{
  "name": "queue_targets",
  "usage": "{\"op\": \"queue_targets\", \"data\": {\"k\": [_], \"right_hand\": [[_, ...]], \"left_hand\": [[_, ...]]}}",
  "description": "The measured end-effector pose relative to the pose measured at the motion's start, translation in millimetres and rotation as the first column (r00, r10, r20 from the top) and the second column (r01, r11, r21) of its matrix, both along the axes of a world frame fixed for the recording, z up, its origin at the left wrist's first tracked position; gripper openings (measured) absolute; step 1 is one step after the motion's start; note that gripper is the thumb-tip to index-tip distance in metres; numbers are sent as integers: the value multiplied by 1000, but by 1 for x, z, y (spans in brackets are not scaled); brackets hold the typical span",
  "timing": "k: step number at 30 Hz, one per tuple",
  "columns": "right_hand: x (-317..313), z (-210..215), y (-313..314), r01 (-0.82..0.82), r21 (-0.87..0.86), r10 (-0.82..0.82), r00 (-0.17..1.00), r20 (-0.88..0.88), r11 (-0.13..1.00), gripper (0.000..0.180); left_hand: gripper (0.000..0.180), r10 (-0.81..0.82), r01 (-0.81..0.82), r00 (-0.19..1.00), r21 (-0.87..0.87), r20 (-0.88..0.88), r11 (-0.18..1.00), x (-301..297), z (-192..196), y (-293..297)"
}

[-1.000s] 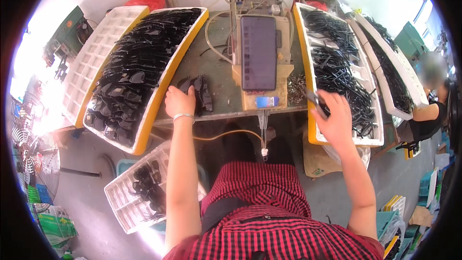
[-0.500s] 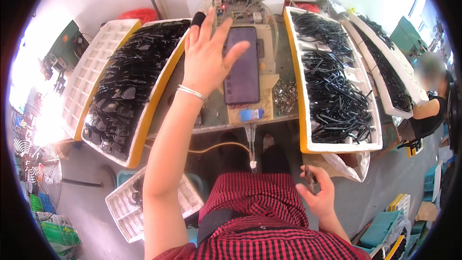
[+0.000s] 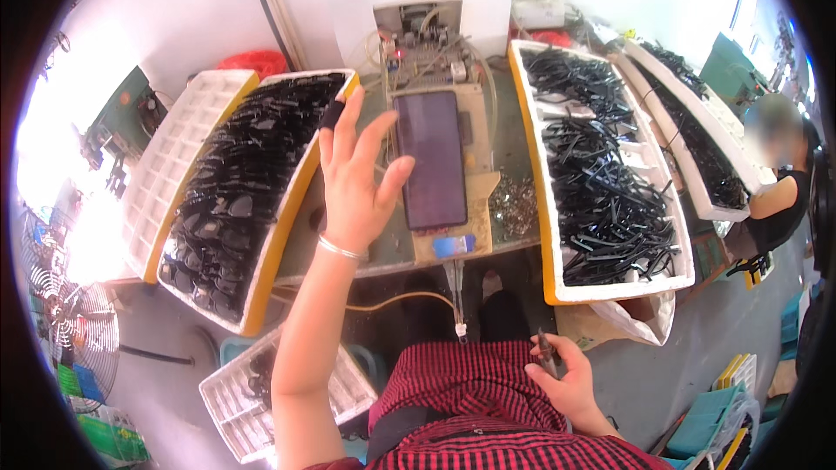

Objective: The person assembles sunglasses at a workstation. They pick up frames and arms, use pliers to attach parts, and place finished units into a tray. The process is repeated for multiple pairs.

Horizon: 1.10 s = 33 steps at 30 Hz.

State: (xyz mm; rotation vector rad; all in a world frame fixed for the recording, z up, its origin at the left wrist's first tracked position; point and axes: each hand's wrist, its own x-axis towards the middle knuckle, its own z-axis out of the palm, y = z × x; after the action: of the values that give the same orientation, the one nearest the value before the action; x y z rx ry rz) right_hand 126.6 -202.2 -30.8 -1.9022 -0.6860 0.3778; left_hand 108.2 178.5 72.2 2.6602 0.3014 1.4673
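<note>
My left hand (image 3: 355, 178) is raised over the table, fingers spread and nothing in them. A black sleeve covers one fingertip, and bangles circle the wrist. It hovers between a smartphone (image 3: 433, 161) and a foam tray (image 3: 283, 231) packed with black sunglasses fronts (image 3: 231, 183). Low on the right, beside my checked apron, my right hand (image 3: 570, 383) is closed around a short dark pointed tool (image 3: 547, 353), whose kind I cannot make out. To the right of the phone, another foam tray (image 3: 549, 252) holds thin black glasses temples (image 3: 601, 183).
Behind the phone stands a small machine (image 3: 427, 43) with wiring and a red light. Small metal bits (image 3: 515, 209) lie right of the phone. A partitioned tray (image 3: 235, 422) sits low left, near a fan (image 3: 74, 318). A person (image 3: 779, 196) sits at far right.
My left hand has drawn back toward me, from over the phone's upper left to beside its left edge. The whole view has shifted, so the table sits lower. My right hand keeps its tool.
</note>
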Motion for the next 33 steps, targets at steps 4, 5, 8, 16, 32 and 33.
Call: {"op": "queue_targets", "data": {"k": [4,5,8,16,32,33], "right_hand": [[-3,1,8,-29,12,29,998,47,999,41],[-3,1,8,-24,13,24,999,37,1000,41],[-6,1,9,-18,2,17,999,32,1000,42],[-10,0,12,-35,-8,35,998,46,999,43],[-11,-8,4,7,37,8,920,-392,999,40],[-12,-9,4,7,45,11,917,-398,999,41]], "left_hand": [[67,-21,19,996,-20,-87,1000,1,-3,1],[66,-17,16,995,-11,-103,1000,0,-4,0],[67,-17,18,992,5,-125,1000,1,-5,-2],[68,23,-22,986,8,-164,1000,2,-7,-3],[82,-234,449,893,-789,384,419,-13,-63,-52],[85,-250,436,899,-782,359,445,-11,-65,-52]]}}
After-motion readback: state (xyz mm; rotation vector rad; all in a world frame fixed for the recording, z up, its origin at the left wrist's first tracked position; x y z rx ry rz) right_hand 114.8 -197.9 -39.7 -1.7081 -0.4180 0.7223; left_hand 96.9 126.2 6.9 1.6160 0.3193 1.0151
